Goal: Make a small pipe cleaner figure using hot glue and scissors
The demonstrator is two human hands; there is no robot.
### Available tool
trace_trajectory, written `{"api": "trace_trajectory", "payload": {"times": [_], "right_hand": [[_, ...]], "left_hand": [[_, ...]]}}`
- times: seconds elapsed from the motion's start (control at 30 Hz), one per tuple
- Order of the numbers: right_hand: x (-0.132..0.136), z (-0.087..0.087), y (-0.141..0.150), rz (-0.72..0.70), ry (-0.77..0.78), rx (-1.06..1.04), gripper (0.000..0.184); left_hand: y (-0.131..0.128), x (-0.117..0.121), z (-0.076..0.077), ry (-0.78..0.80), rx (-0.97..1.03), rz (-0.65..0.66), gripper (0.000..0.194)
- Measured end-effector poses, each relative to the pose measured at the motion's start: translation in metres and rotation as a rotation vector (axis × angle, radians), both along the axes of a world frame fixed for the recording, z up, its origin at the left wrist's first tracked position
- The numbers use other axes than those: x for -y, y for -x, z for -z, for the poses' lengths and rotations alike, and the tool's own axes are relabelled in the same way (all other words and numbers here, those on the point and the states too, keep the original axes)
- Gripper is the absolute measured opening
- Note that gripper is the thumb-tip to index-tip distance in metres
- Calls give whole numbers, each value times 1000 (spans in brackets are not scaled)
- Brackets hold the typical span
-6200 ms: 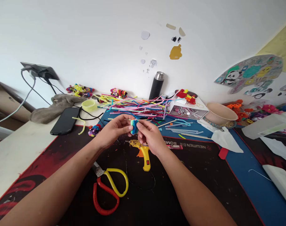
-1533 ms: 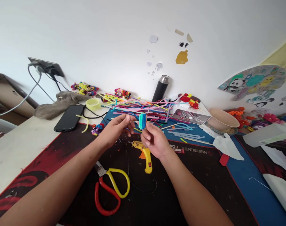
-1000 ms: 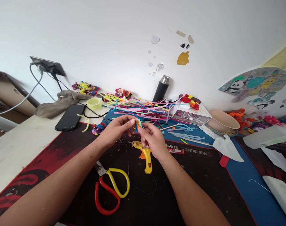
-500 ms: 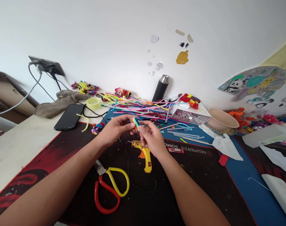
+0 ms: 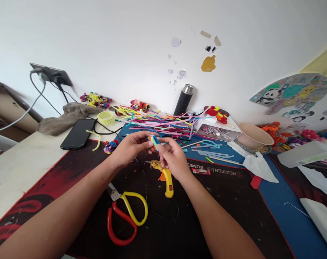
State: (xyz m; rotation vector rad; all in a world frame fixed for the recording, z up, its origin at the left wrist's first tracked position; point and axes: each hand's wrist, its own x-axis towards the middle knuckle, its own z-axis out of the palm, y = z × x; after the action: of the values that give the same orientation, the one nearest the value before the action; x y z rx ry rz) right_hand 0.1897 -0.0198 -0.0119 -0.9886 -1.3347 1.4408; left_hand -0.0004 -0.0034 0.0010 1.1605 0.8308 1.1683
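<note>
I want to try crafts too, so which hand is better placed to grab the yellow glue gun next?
Probably the right hand: the yellow glue gun has its handle near that wrist. The left hand is farther off and could hold the colorful piece both are pinching.

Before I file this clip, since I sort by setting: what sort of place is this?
Likely a craft desk, perhaps at home: a yellow glue gun, large scissors and a heap of colourful pipe cleaners lie on it.
</note>
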Motion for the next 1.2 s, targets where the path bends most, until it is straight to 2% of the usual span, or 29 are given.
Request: {"api": "trace_trajectory", "payload": {"times": [0.33,0.53,0.67,0.9,1.03,1.2], "right_hand": [[0,3,1,9,-23,-19,37],[1,5,3,20,-56,-10,47],[1,2,3,18,7,-40,48],[-1,-7,-2,-78,204,-295,46],[0,-7,-3,-169,233,-338,45],[1,-5,-2,-199,237,-326,56]], "left_hand": [[2,-1,4,-23,-44,19,44],[2,0,2,-48,-3,-9,41],[3,1,1,-54,43,66,44],[9,-1,1,40,154,180,48],[10,0,1,85,159,169,44],[7,2,-1,104,165,135,47]]}}
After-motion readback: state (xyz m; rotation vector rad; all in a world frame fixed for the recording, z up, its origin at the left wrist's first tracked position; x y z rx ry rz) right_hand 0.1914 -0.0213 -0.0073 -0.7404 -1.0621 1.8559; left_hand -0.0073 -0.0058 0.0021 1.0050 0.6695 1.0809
